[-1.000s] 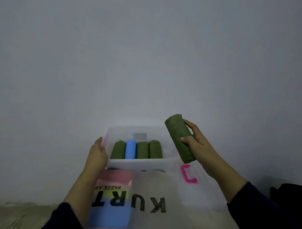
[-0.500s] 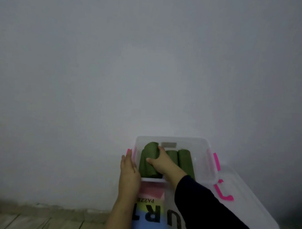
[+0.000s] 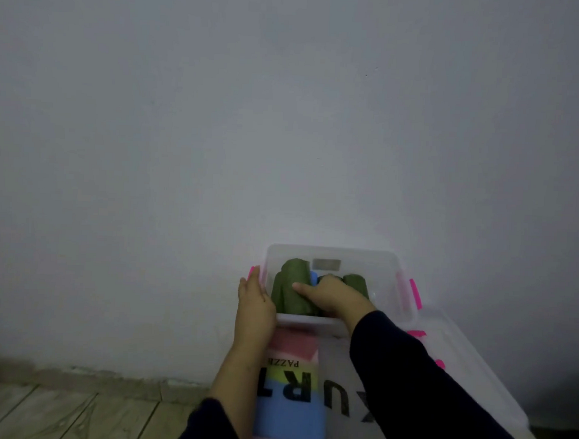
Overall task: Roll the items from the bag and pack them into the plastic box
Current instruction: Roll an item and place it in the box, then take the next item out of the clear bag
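A clear plastic box point(image 3: 386, 267) with pink latches stands against the wall. Inside lie several rolled items: green rolls point(image 3: 356, 283) and a blue roll point(image 3: 313, 277), mostly hidden. My right hand point(image 3: 331, 298) reaches into the box and grips a green roll point(image 3: 290, 286) lying tilted on top of the others at the left, thumb across it. My left hand point(image 3: 254, 303) rests flat with straight fingers against the box's left outer wall.
A printed bag point(image 3: 292, 387) with coloured stripes and black letters lies in front of the box, under my arms. The clear box lid point(image 3: 470, 360) lies to the right. A grey wall rises behind; wooden floor point(image 3: 61, 415) shows at lower left.
My right hand carried the green roll from beside the box into it and onto the left rolls. The left hand stayed on the box's left side. The view shifted left.
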